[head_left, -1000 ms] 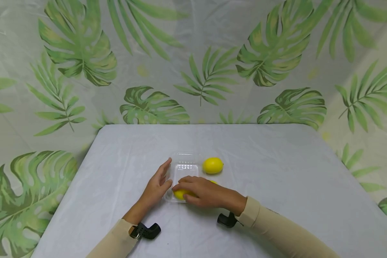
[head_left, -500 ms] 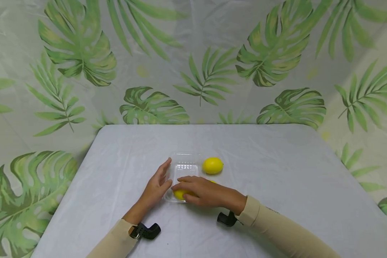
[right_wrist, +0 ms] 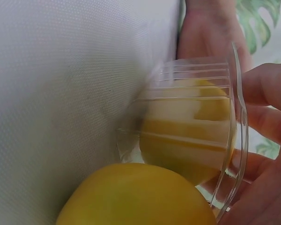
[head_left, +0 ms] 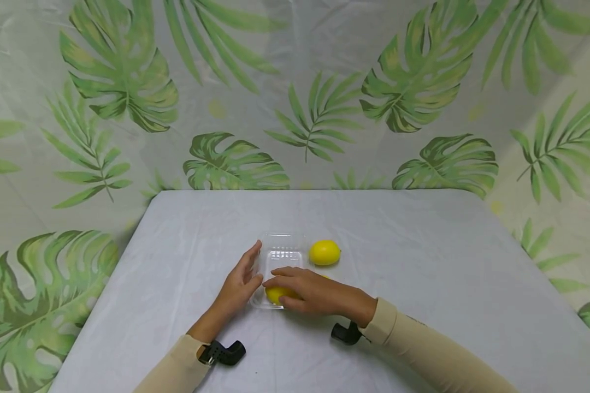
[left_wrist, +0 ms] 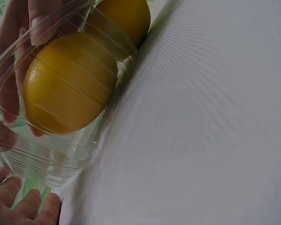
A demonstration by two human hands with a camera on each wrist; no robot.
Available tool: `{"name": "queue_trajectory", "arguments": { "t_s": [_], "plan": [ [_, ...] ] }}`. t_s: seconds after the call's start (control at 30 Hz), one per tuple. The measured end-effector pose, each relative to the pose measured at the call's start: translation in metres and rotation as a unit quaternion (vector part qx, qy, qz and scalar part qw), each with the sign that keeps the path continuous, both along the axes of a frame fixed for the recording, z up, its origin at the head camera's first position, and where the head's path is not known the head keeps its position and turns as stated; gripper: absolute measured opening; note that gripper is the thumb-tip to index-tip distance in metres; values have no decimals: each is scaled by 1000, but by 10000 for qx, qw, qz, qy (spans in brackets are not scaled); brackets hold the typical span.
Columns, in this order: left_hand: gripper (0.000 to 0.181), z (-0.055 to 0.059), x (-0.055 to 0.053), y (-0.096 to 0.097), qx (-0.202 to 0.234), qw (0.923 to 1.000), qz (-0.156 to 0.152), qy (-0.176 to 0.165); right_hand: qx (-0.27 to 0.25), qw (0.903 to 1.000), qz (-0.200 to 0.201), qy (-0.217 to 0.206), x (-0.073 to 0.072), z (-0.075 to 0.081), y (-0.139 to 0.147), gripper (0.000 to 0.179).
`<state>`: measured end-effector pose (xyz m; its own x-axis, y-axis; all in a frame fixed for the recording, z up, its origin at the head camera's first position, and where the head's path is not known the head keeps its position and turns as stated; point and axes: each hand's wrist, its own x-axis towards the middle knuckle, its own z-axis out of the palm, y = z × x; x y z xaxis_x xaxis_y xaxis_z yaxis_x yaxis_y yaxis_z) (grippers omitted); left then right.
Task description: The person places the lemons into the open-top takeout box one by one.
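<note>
- The lemon (head_left: 278, 295) sits inside the clear plastic container (head_left: 282, 259), at the end nearer the person; the wrist views show it behind the ribbed wall, below the rim.
- The right hand (head_left: 311, 292) grasps this lemon from above, its fingers and thumb bent about the fruit. A light, even grip should serve; squeezing a smooth, rounded fruit could make it slip.
- Some fingers of the right hand lie close to the rim. Keeping them from leaning on it would be wise, since such thin plastic would likely flex or tip.
- The left hand (head_left: 237, 281) is not clenched: its fingers and thumb lie fairly straight against the container's left wall. That looks like good bracing; gentle pressure, low down, should stop sliding without buckling the side.
- A second lemon (right_wrist: 136, 197) lies outside the container, just beyond its right wall and mostly under the right hand in the head view. The wrist and palm are best kept high enough not to roll it.
- A third lemon (head_left: 324, 252) rests just beside the container's right wall, farther from the person.
- Everything stands on a white-covered table (head_left: 398, 245), before a leaf-printed backdrop (head_left: 428, 54).
</note>
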<state>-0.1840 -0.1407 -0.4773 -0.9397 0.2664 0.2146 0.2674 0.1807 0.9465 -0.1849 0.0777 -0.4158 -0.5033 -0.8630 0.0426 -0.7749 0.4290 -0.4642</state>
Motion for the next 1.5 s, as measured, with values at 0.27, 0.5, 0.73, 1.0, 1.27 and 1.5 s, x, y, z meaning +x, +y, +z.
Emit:
{"name": "queue_trajectory", "arguments": {
  "t_s": [0.27, 0.5, 0.73, 1.0, 1.27, 1.5],
  "plan": [
    [66, -4, -2, 0, -14, 10000, 28, 24, 30, 9999, -103, -8, 0, 4, 1, 40],
    [67, -3, -2, -1, -14, 10000, 14, -1, 31, 9999, -87, 90, -1, 4, 1, 40],
    [67, -4, -3, -1, 27, 10000, 20, 51, -24, 9999, -103, 14, -1, 7, 1, 40],
    [68, -6, -3, -1, 68, 9999, 23, 126, 109, 9997, -238, -13, -2, 8, 2, 42],
    [66, 8, 2, 1, 99, 9999, -73, 51, 6, 9997, -180, 146, -3, 9, 5, 43],
    [65, 23, 10, 2, 4, 10000, -84, -23, -6, 9995, -311, 99, -7, 14, 10, 43]
  ]
}}
